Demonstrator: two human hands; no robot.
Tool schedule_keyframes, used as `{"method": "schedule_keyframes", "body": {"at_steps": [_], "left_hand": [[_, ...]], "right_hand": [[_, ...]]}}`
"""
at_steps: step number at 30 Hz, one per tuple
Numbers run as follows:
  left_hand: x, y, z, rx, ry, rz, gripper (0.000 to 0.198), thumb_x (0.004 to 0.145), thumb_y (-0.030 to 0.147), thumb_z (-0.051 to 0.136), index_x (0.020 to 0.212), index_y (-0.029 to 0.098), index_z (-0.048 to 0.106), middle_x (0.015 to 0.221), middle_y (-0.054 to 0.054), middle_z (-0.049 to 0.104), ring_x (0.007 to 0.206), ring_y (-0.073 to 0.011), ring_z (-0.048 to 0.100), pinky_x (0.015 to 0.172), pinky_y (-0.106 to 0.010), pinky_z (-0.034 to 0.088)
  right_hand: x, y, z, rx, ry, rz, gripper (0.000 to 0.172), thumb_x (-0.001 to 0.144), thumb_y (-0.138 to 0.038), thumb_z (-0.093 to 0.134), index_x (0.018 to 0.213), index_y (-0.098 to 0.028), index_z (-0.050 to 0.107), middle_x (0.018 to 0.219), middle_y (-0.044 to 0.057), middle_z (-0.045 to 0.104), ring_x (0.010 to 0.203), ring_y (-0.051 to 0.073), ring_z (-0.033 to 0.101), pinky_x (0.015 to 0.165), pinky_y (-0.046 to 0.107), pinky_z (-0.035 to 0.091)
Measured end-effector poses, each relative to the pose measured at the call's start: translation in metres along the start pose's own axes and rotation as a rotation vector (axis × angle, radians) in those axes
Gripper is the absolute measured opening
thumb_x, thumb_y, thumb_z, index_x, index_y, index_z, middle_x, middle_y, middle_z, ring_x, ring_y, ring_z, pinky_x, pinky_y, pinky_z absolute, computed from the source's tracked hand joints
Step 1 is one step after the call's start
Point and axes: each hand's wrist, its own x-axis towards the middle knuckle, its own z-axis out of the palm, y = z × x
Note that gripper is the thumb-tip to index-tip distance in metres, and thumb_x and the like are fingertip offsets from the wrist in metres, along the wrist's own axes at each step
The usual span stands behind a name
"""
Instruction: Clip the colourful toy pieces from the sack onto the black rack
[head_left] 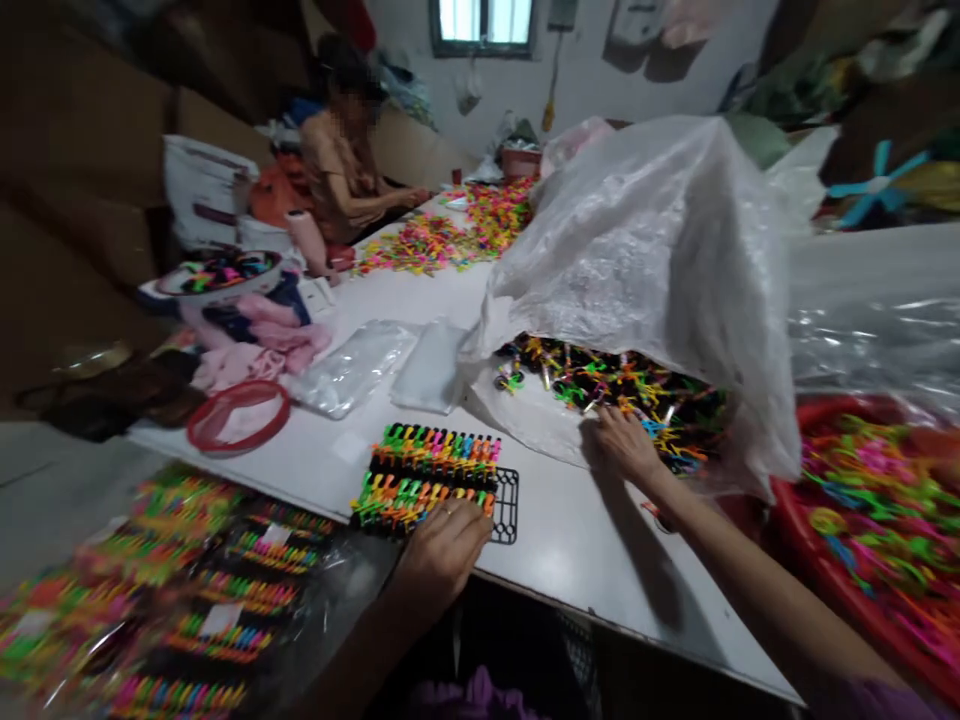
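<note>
Taking the black rack (507,505) on the white counter (585,540) as the clock's centre, the left hand (446,545) lies over its near edge toward 5 o'clock. That hand's grip is loosely curled, fingers bent down against the row of colourful pieces (431,452) set in the rack; whether it pinches one, I cannot tell. Two banks of these pieces, green, yellow, orange, pink and blue, fill most of the rack, and bare black grid shows at its 3 o'clock end.

The right hand (630,445) is well apart at 3 o'clock, at the mouth of a big whitish plastic bag (622,230). Its grip is partly bent at the edge of the loose pieces (570,385) spilling there; I cannot tell if it has hold of any. The bag rises toward 1 and 2 o'clock.

Clear plastic pouches (360,365) lie at 11 o'clock, a red-rimmed round container (196,425) between 9 and 10, and filled packs (247,590) at 8. Farther along 3 o'clock stands a red tub (787,515) of bright pieces. Far off at 11, another person (341,165) sits beside a bright heap (427,243)
</note>
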Motion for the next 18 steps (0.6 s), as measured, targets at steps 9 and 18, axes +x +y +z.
{"method": "schedule_keyframes", "body": {"at_steps": [9,18], "left_hand": [[0.027,-0.064,-0.040,0.222,-0.078,-0.389,0.017,0.084,0.026,0.052,0.095,0.017,0.061,0.096,-0.007,0.063,0.093,-0.0219,0.057,0.082,-0.037,0.043],[0.019,-0.102,-0.038,0.060,-0.242,-0.377,0.028,0.085,0.042,0.048,0.086,0.019,0.064,0.085,-0.004,0.062,0.083,-0.0174,0.056,0.076,-0.030,0.044]], "right_hand": [[-0.056,-0.071,-0.011,0.395,0.111,-0.203,0.024,0.086,-0.013,0.043,0.095,-0.021,0.063,0.097,0.007,0.060,0.088,0.017,0.053,0.078,0.029,0.039],[-0.052,-0.085,-0.020,0.518,-0.222,0.475,0.021,0.081,-0.036,0.050,0.088,-0.018,0.058,0.080,0.008,0.064,0.072,0.021,0.060,0.058,0.027,0.035]]}}
